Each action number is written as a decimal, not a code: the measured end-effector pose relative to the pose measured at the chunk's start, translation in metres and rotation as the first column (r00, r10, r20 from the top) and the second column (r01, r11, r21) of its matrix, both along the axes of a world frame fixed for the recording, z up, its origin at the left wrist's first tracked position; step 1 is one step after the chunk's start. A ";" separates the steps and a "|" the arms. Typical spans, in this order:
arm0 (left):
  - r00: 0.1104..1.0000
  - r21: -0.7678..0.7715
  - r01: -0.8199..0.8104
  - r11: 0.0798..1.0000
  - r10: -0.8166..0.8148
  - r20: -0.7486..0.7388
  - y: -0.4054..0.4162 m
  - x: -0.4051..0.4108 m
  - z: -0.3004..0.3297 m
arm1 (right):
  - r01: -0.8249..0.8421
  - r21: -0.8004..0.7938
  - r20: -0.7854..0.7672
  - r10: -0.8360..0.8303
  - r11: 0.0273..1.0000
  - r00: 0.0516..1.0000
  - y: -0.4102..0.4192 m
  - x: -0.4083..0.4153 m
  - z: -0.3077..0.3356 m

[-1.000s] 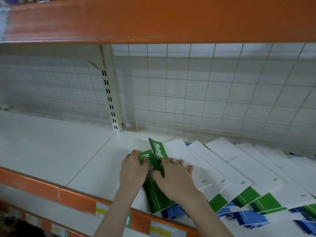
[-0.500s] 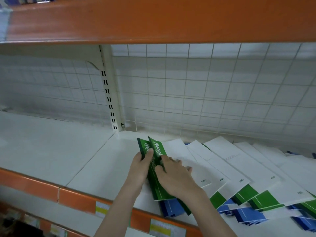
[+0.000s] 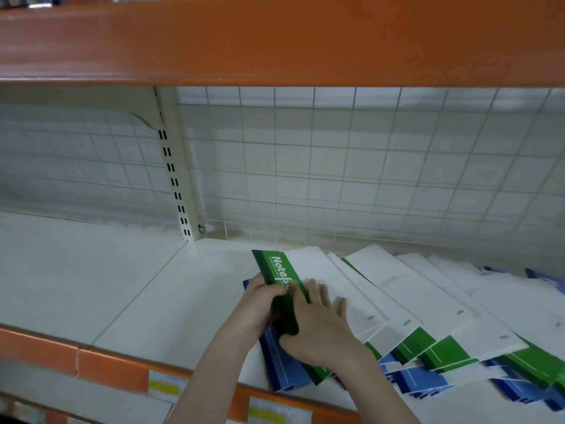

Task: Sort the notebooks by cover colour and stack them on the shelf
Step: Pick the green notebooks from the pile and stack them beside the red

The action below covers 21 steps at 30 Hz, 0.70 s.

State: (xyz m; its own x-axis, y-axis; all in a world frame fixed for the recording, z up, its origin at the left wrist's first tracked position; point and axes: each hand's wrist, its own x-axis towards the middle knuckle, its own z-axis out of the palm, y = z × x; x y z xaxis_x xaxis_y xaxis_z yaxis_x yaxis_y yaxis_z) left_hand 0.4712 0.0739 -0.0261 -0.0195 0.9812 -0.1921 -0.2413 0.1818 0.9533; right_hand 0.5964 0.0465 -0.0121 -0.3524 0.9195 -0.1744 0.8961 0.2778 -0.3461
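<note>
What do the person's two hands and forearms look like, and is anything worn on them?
Both the left hand and the right hand are bare, with no gloves. No rings, watch or bracelet show. Both forearms are bare as far as the picture's lower edge, and no sleeves are visible.

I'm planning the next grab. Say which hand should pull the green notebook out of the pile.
Left. The left hand already grips the green notebook at its spine edge, beside bare shelf. The right hand lies flat across the white covers, steadying them.
</note>
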 end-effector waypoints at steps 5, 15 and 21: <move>0.806 0.165 -0.072 0.984 0.155 -0.572 0.001 0.006 0.003 | 0.076 0.013 -0.040 -0.075 0.997 0.996 0.004 0.008 0.004; 0.750 0.107 -0.262 0.959 0.272 -0.603 -0.012 -0.012 -0.002 | 0.084 -0.001 -0.011 -0.084 0.996 0.996 0.003 0.008 0.004; 0.977 0.030 -0.166 0.986 0.168 -0.127 -0.019 0.006 0.003 | 0.067 -0.013 -0.031 -0.068 0.998 0.997 -0.004 0.008 0.010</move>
